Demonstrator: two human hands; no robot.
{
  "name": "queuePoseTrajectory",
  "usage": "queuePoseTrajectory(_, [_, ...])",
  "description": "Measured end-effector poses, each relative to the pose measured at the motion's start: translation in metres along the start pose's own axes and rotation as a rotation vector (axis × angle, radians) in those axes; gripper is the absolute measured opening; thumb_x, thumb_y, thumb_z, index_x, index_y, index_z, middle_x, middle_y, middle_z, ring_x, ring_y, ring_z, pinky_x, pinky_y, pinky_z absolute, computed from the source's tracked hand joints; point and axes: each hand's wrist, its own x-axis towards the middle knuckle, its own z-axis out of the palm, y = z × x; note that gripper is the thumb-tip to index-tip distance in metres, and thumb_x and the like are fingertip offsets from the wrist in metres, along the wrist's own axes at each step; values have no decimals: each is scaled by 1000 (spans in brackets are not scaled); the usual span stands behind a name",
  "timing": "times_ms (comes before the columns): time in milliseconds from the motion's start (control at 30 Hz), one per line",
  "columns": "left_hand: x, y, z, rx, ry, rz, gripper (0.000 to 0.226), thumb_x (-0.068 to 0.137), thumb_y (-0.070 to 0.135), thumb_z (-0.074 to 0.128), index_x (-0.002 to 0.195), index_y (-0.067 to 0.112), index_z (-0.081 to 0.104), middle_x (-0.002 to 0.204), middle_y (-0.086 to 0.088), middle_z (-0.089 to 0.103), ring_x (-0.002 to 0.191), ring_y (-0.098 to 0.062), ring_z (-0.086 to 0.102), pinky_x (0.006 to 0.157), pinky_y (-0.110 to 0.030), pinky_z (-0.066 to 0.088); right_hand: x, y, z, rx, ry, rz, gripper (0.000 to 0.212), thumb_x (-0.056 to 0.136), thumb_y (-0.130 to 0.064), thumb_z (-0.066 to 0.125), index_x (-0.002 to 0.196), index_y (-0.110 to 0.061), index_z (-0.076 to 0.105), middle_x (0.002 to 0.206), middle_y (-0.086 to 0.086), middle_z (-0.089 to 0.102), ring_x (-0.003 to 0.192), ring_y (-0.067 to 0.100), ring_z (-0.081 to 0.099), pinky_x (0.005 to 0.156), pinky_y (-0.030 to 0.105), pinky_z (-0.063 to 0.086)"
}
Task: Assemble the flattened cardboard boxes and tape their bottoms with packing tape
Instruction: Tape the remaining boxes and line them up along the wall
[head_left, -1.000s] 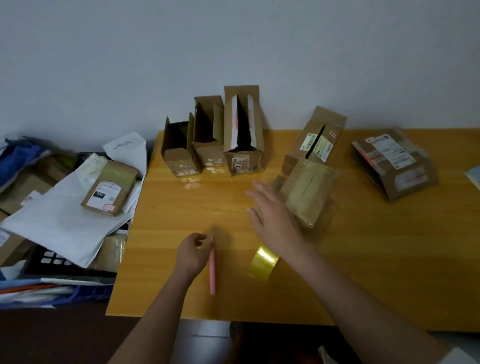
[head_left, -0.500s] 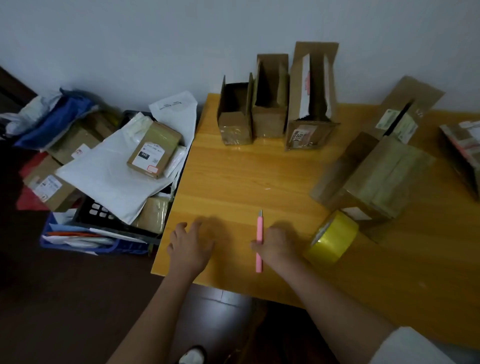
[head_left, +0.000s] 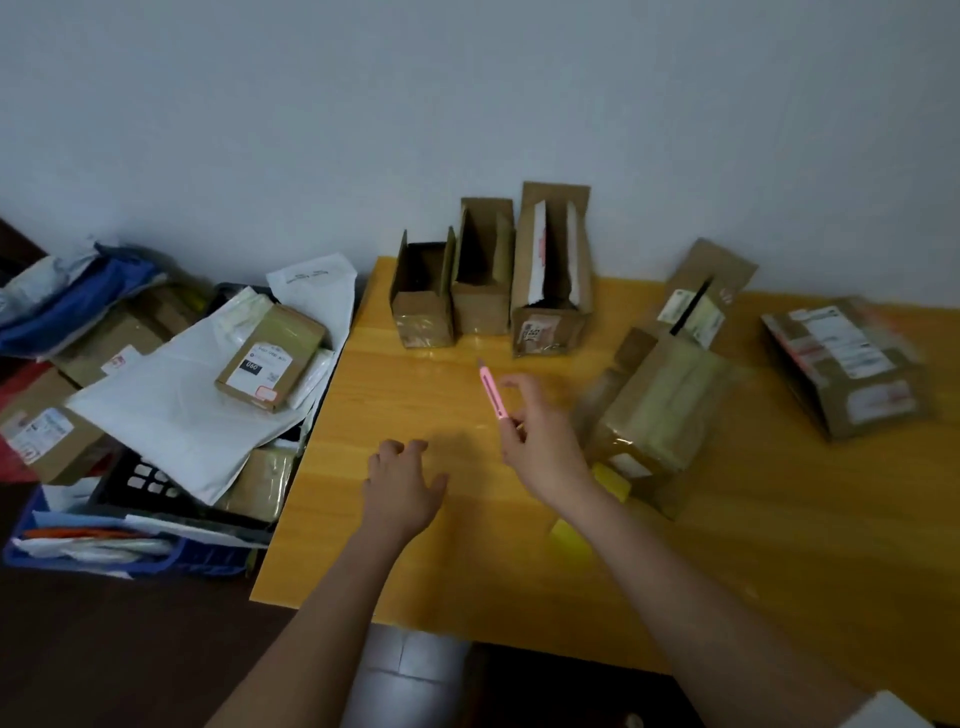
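My right hand (head_left: 543, 441) pinches a pink utility knife (head_left: 491, 391) above the yellow wooden table (head_left: 753, 545), its tip pointing away from me. My left hand (head_left: 402, 486) rests on the table with fingers relaxed and holds nothing. Three assembled cardboard boxes (head_left: 488, 280) stand open-topped in a row against the wall. A taped box (head_left: 657, 415) lies on its side just right of my right hand, another open box (head_left: 696, 301) behind it. The yellow tape roll (head_left: 610, 478) is mostly hidden behind my right forearm.
A labelled box (head_left: 844, 364) lies at the far right of the table. Left of the table, a heap of white mailer bags (head_left: 176, 410), small parcels (head_left: 270, 356) and a blue crate (head_left: 104, 558) sits on the floor. The table's near edge is just below my left wrist.
My right hand has picked the pink knife up off the table and raised it. My left hand stayed on the table. The view has swung a little to the right and up.
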Motion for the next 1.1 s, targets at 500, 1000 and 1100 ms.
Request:
queuePoseTrajectory(500, [-22, 147, 54, -466, -271, 177, 33, 87, 26, 72, 114, 24, 55, 105, 1, 56, 94, -16, 56, 64, -19, 44, -55, 105, -146, -27, 77, -180, 25, 84, -6, 71, 98, -25, 61, 106, -12, 50, 91, 2, 58, 81, 23, 54])
queuePoseTrajectory(1000, [-34, 143, 79, -788, -230, -63, 21, 90, 22, 67, 110, 27, 63, 91, -7, 54, 70, -15, 49, 64, -26, 45, -49, 134, -139, 192, -69, -274, 27, 95, -22, 55, 122, -19, 57, 101, -15, 62, 82, 5, 62, 63, 15, 46])
queuePoseTrajectory(1100, [-33, 138, 80, -800, -210, -99, 19, 88, 16, 67, 104, 27, 66, 87, -9, 55, 72, -22, 51, 66, -28, 45, -49, 135, -140, 191, -108, -282, 25, 95, -22, 57, 119, -20, 58, 99, -16, 62, 79, 7, 62, 62, 16, 46])
